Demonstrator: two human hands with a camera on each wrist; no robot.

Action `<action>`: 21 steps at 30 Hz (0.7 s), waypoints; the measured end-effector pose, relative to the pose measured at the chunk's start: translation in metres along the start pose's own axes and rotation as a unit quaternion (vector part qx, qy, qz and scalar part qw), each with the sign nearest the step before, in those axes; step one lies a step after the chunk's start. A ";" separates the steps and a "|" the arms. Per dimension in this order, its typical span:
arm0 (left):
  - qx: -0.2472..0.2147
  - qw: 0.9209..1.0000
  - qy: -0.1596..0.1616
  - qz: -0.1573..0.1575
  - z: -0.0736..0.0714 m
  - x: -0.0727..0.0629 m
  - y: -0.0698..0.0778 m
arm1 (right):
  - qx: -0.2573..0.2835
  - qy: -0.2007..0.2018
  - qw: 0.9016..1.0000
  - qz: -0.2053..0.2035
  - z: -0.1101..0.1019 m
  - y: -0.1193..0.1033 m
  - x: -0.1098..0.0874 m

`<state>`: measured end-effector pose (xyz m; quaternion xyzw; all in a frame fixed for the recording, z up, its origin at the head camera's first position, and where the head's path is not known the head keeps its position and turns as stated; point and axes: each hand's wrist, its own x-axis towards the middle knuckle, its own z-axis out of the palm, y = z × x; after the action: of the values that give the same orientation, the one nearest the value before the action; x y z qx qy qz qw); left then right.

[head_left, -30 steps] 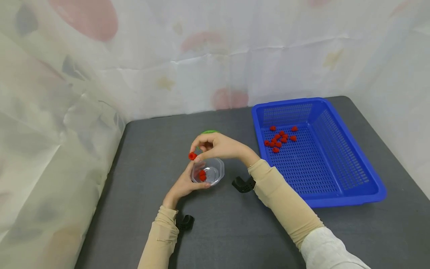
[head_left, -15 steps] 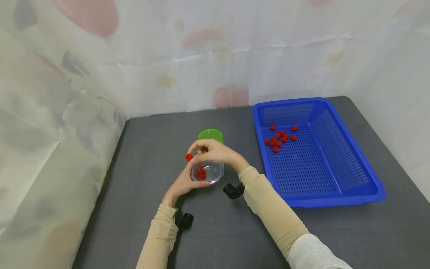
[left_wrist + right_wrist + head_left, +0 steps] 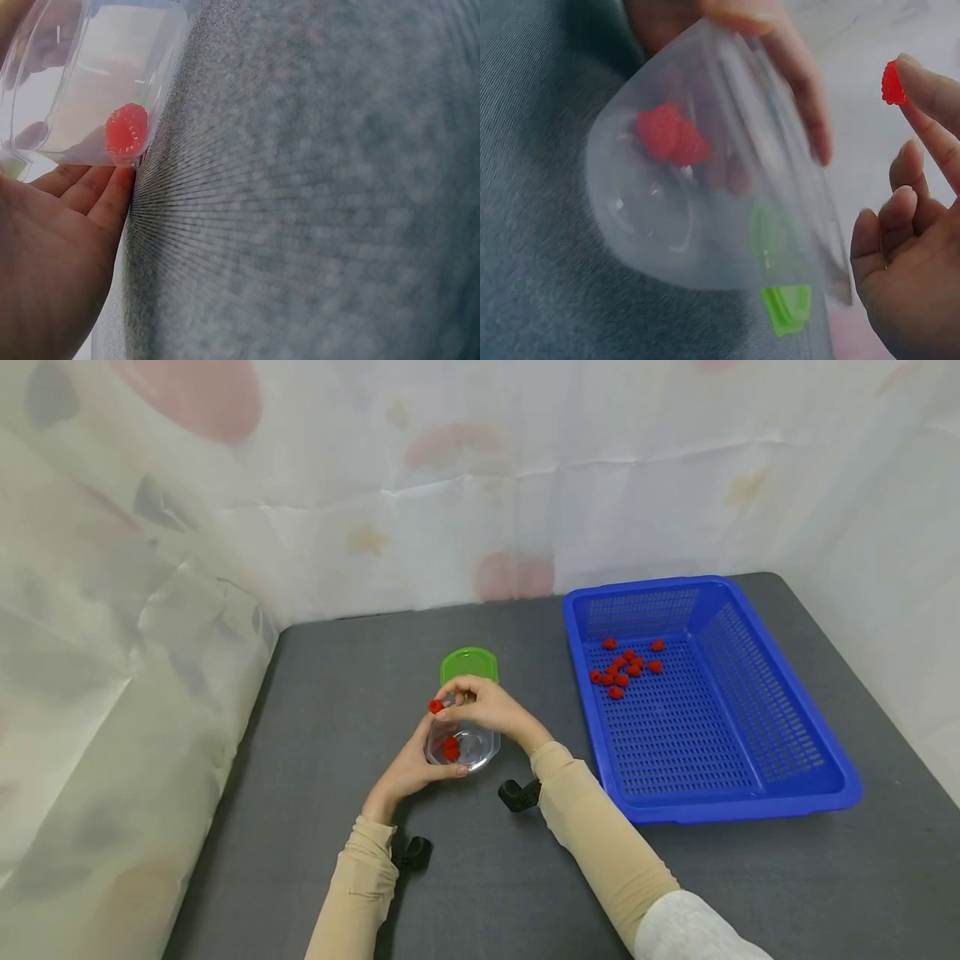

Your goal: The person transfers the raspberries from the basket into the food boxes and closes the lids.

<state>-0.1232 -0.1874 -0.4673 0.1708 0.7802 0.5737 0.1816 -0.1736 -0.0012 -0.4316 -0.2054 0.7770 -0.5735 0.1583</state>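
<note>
Near the open mouth of a clear, bowl-shaped plastic tub [image 3: 478, 748], the right hand [image 3: 487, 707] pinches a bumpy, bright red raspberry [image 3: 892, 82] between thumb and forefinger, its other fingers loosely curled; the left hand [image 3: 411, 764] grips the tub, thumb and fingers spread around its sides, two more red raspberries [image 3: 452, 748] lying inside

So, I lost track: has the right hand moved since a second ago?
Yes: the right hand has shifted down the head view, uncovering more of the green lid.

The right hand [image 3: 486, 703], seemingly lower, now bares more green lid [image 3: 469, 662].
</note>
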 end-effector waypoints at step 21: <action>-0.007 1.000 0.010 0.000 0.001 0.000 0.001 | -0.070 0.033 0.997 0.026 0.008 0.028 -0.002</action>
<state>-0.1228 -0.1859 -0.4672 0.1635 0.7782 0.5805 0.1752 -0.1722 0.0008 -0.4609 -0.1763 0.8254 -0.5197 0.1324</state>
